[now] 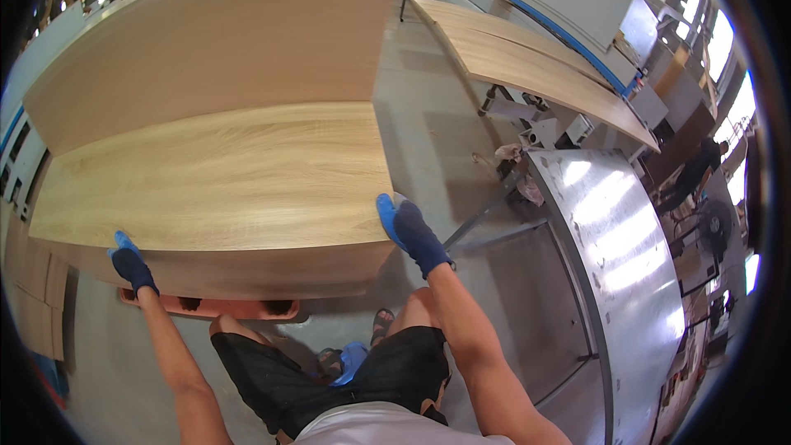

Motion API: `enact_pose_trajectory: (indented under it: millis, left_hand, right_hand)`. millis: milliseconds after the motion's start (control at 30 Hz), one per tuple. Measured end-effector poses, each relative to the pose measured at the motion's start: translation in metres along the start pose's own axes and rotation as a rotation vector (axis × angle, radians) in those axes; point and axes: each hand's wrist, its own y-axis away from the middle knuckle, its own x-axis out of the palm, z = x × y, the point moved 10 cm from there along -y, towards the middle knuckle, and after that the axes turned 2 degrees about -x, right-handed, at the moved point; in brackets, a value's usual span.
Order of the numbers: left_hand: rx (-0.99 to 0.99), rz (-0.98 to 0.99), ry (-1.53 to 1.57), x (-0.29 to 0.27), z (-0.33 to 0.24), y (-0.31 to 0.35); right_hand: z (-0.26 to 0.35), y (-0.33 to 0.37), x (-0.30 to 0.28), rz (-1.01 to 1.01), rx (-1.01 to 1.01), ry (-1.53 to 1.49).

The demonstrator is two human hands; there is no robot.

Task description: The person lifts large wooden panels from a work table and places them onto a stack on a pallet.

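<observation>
A wide light wood-grain board (222, 173) lies flat on top of a stack whose brown front side (272, 272) faces me. Both my hands wear dark blue gloves with brighter blue tips. My left hand (132, 267) is closed on the board's front edge near its left end, the thumb side on top. My right hand (412, 231) grips the board by its right edge near the front corner, thumb on the upper face. The fingers beneath the edges are largely hidden. I cannot tell whether the board is lifted off the stack.
Behind rises a taller stack (222, 53) with a brown side. An orange-red base (239, 307) shows below the front stack. A metal-topped table (618, 231) stands at right, with long wood-grain panels (527, 53) beyond it. Grey floor (428, 107) runs between. Another person (696, 173) is far right.
</observation>
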Motion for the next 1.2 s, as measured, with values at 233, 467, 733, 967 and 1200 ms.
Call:
enact_pose_trajectory:
  millis: [233,467,733,967,1200]
  left_hand:
    - [0.047,0.006,0.135,0.004,0.012,-0.008]
    - [-0.547,0.55,0.568,0.026,0.065,0.117]
    - [-0.55,1.137,0.403,0.023,0.032,0.373]
    - [-0.215,1.519,0.461,0.009,-0.062,0.492]
    - [-0.484,2.072,0.773,-0.04,-0.191,0.577]
  right_hand:
    - [-0.015,-0.01,0.017,-0.012,-0.084,-0.129]
    - [-0.045,0.007,-0.047,0.15,0.037,-1.829]
    - [-0.077,0.007,-0.212,-0.478,0.082,-1.814]
    - [-0.132,0.033,-0.191,-0.519,0.079,-1.698]
    - [-0.044,0.233,-0.21,-0.809,0.077,-1.357]
